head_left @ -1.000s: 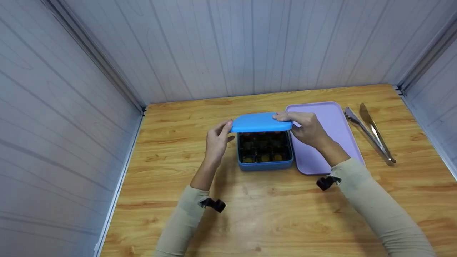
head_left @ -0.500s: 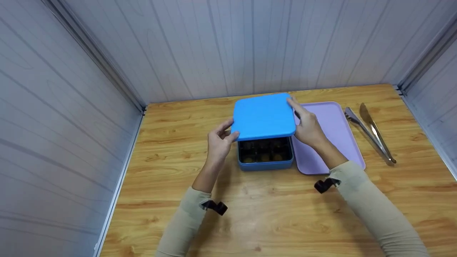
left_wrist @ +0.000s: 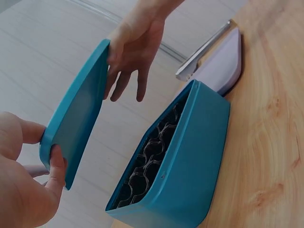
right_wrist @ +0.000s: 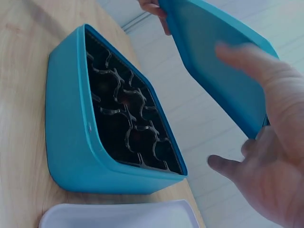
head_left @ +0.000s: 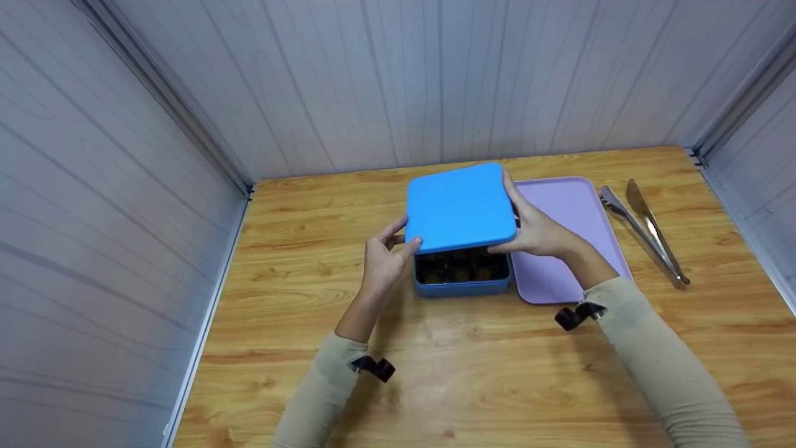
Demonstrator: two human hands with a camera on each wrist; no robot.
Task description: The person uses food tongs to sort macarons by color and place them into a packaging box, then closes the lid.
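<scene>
A blue lid [head_left: 460,208] is held tilted above an open blue box [head_left: 461,281] on the wooden table. The box holds a dark tray of cells [right_wrist: 128,118]. My left hand [head_left: 385,255] pinches the lid's near left corner between thumb and fingers [left_wrist: 54,166]. My right hand [head_left: 538,231] holds the lid's right edge, thumb along the edge and fingers spread beneath. In the left wrist view the lid [left_wrist: 76,118] stands clear of the box [left_wrist: 190,156], and the right hand [left_wrist: 135,42] is at its far edge. The right wrist view shows the lid [right_wrist: 218,52] over the box [right_wrist: 71,128].
A lilac tray [head_left: 575,249] lies right of the box, touching or nearly touching it. Metal tongs [head_left: 647,230] lie further right on the table [head_left: 472,373]. Grey panel walls close in the left, back and right sides.
The lid has been lifted off the box and tilted, its top now facing me. My right hand slid from the lid's far corner down its right edge.
</scene>
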